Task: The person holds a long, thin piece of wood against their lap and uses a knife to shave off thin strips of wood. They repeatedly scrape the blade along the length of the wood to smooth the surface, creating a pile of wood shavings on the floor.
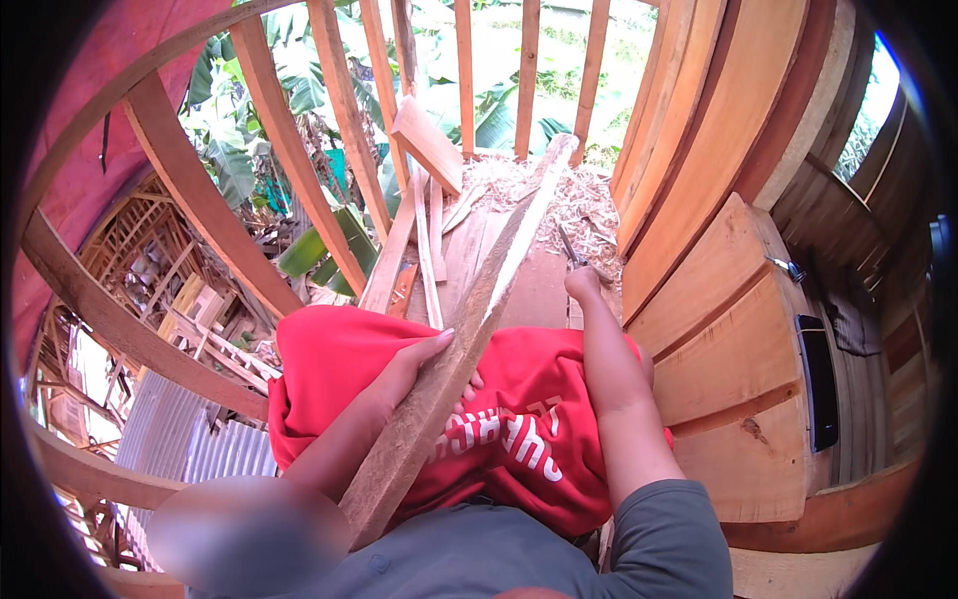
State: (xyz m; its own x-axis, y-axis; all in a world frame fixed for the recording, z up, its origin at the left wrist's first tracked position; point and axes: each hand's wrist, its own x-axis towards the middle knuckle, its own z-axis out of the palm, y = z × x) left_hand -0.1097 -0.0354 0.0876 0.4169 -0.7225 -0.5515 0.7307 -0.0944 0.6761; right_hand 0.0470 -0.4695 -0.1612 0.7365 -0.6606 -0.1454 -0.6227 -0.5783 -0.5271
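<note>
A long wooden beam (pixel 429 419) runs at a slant across my lap, from near my chest up to the far floor. Around its left side lies my left hand (pixel 436 361), closed on the wood, with fingertips showing past the other edge. Part of the beam's far edge looks paler and brightly lit. Low on the right, my right hand (pixel 582 284) is closed like a fist beside a dark slender tool (pixel 572 250) at the shavings. Its fingers are mostly hidden, and the tool's kind is unclear. Red cloth (pixel 339 349) with white print covers my legs.
Wood shavings (pixel 589 205) cover the far floorboards. A wooden block (pixel 427 145) leans at the far slats, above several loose strips (pixel 424 250). Upright slats (pixel 264 130) curve around the left and front. A wooden panel (pixel 718 399) with a black rectangular object (pixel 818 384) stands right.
</note>
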